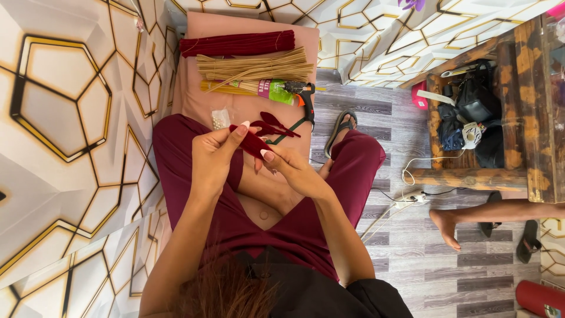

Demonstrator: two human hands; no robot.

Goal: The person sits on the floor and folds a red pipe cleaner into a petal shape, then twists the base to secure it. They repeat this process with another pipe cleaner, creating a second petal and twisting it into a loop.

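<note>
Dark red petal piece (252, 143) between fingers: matt, felt-like cloth. Red bundle (237, 43): fuzzy, velvety stems. Tan sticks (257, 67): dry, matt wood. Glue gun (304, 94): smooth black plastic. Cushion (194, 88): soft pink cloth. Floor (412, 265): grey wood-look planks. Shelf (532, 88): rough, worn wood.

Two hands: left hand (215, 154), right hand (292, 171), one dark red petal piece (252, 143) pinched between their fingers. Beyond the fingertips: one glue gun (302, 94), three stick bundles (256, 66), one small clear bag (220, 118).
</note>
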